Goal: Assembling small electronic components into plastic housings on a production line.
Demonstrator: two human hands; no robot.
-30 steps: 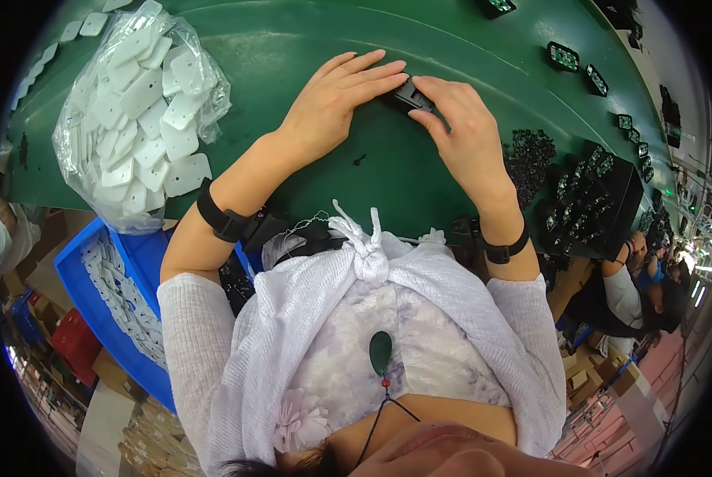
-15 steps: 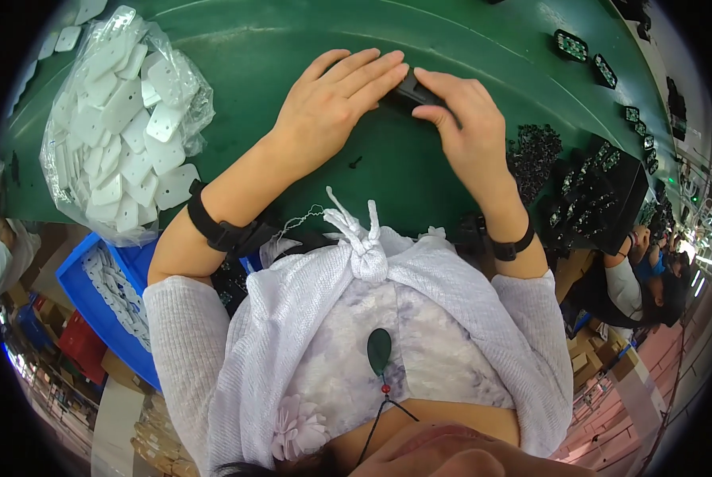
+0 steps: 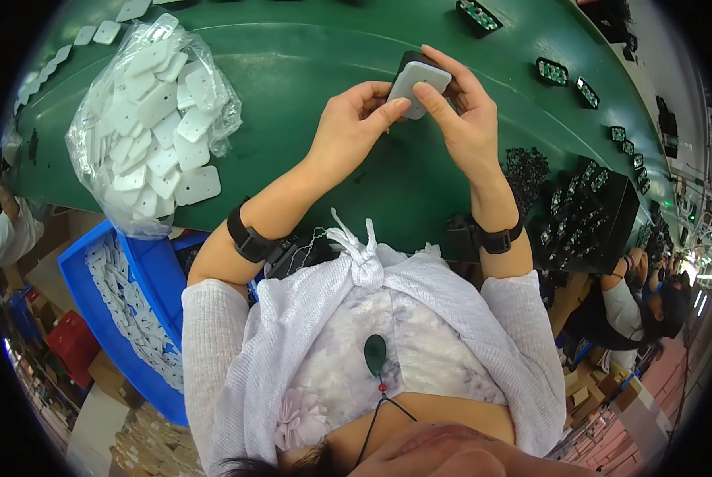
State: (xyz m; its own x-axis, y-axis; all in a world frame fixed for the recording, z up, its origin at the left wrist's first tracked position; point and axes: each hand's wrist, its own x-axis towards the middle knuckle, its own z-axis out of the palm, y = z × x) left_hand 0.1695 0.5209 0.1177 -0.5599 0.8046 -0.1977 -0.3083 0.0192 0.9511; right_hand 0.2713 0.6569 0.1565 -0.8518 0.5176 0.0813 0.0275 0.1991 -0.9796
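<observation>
A small rounded plastic case (image 3: 421, 77) is held between my two hands above the green table (image 3: 292, 87). Its pale grey-white face points up, and a black edge shows at its far side. My left hand (image 3: 352, 123) grips the near left corner, thumb on top and fingers bent at the side. From the right, my right hand (image 3: 469, 119) presses its thumb on the pale face while its fingers wrap the far right edge. The underside of the case is hidden.
Left of my arms, a clear plastic bag (image 3: 227, 119) is full of white plates. Below it, a blue bin (image 3: 76, 262) holds more pale parts. On the right are a pile of small black pieces (image 3: 524, 179), a black tray of circuit-board units (image 3: 622, 215) and a row of similar units (image 3: 551, 71).
The case shows its pale face, where only black was visible before. My left hand has moved from lying flat over it to gripping its corner. The whole view has shifted slightly.
</observation>
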